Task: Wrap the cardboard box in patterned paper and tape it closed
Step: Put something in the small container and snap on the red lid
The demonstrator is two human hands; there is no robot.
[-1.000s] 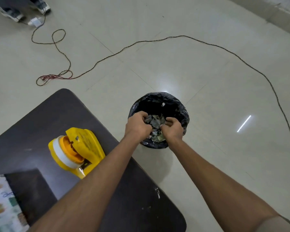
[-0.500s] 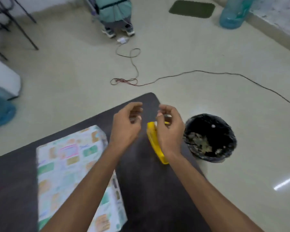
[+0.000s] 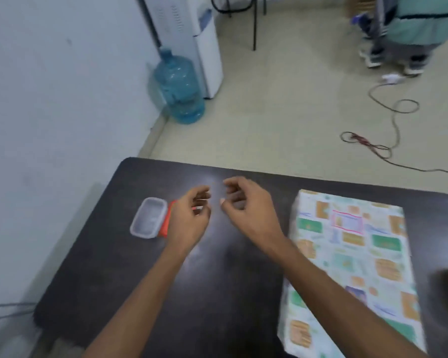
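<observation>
both hands (image 3: 189, 218) left the bin, now empty above the table (image 3: 217, 280).

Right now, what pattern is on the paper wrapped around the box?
White paper with green and orange rectangular motifs covers the wrapped box; head view, slightly blurred.

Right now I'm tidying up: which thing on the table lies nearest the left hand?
The orange object beside the clear plastic container, partly hidden by the left hand.

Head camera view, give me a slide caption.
Both empty hands, left and right, hover over dark table beside wrapped box.
</observation>
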